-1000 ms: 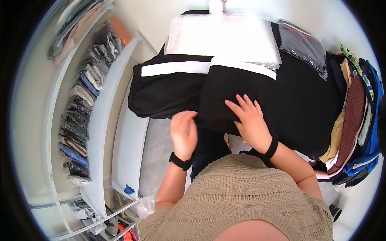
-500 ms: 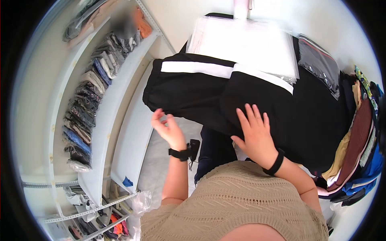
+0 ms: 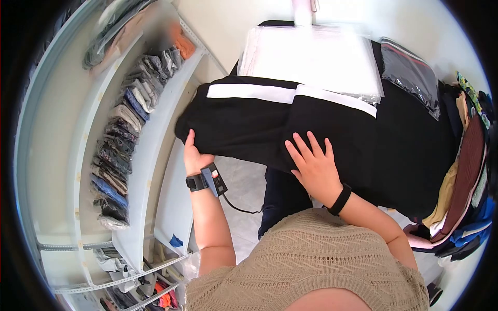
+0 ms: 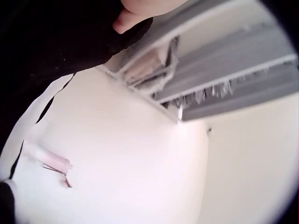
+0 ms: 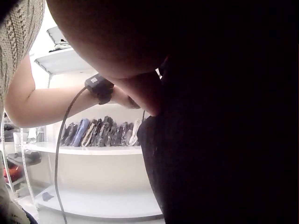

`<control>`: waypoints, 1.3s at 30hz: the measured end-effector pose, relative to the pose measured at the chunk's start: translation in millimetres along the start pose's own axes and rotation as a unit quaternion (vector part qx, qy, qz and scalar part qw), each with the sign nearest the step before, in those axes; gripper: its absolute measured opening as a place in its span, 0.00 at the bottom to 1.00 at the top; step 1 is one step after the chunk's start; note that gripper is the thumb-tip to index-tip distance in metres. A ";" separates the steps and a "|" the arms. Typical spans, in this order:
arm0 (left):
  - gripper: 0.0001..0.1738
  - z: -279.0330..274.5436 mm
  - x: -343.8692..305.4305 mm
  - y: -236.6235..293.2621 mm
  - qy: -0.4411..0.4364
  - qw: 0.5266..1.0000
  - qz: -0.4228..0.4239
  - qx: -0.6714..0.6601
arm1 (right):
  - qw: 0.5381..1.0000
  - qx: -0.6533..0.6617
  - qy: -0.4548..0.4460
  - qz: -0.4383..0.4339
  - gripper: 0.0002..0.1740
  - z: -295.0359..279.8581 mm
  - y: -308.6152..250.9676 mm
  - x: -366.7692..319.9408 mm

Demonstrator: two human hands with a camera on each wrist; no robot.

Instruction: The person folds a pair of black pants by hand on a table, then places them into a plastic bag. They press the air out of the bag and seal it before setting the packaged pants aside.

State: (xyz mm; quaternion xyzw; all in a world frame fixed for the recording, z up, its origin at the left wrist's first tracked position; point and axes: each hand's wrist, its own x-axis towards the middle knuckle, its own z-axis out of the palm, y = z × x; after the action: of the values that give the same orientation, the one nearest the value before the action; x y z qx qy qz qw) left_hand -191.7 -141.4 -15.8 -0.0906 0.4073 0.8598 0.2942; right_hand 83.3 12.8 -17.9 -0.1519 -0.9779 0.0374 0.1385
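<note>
A black garment [image 3: 244,119] with a white stripe [image 3: 249,92] lies folded across the surface, its narrower end toward the left. At that end, my left hand [image 3: 196,156] grips the lower edge, one digit over the cloth and the others partly hidden. The left wrist view shows part of this hand [image 4: 147,10] against the dark cloth [image 4: 56,42]. My right hand [image 3: 317,173] rests flat on the garment's middle, fingers spread. In the right wrist view the hand [image 5: 140,88] is dim against black fabric [image 5: 224,140].
Clear plastic bags [image 3: 311,59] lie behind the garment, with a bagged grey item [image 3: 410,72] to their right. A pile of clothes [image 3: 467,171] stands at the right. Shelves on the left hold bagged clothes [image 3: 124,119]. A cable [image 3: 236,207] hangs from the left wrist device [image 3: 213,179].
My left hand has moved left and up from the garment's front edge to its left end and taken hold there. My right hand stays on the cloth, and the garment's left end has shifted slightly.
</note>
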 end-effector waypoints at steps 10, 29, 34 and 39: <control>0.23 90.8 -62.5 -5.2 -0.218 0.943 0.226 0.113 | 1.000 0.012 0.017 0.003 0.39 1.1 2.0 -2.3; 0.16 65.7 -115.6 -74.2 -0.343 0.620 0.396 0.585 | 0.929 0.324 -0.147 -0.101 0.29 -63.0 43.3 -72.1; 0.21 34.8 -114.3 -82.6 -0.319 0.614 0.356 0.628 | 0.853 0.459 -0.238 -0.069 0.20 -159.5 99.3 -53.8; 0.22 20.7 -95.8 -111.2 -0.275 0.657 0.374 0.593 | 0.945 0.309 0.059 0.088 0.22 -111.3 158.9 7.3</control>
State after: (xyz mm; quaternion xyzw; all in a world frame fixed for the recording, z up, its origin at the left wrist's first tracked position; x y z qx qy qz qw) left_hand -47.8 -112.1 -36.3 0.5042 0.7308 0.4586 0.0380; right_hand 153.6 169.6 72.4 -0.1890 -0.8911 0.3410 0.2323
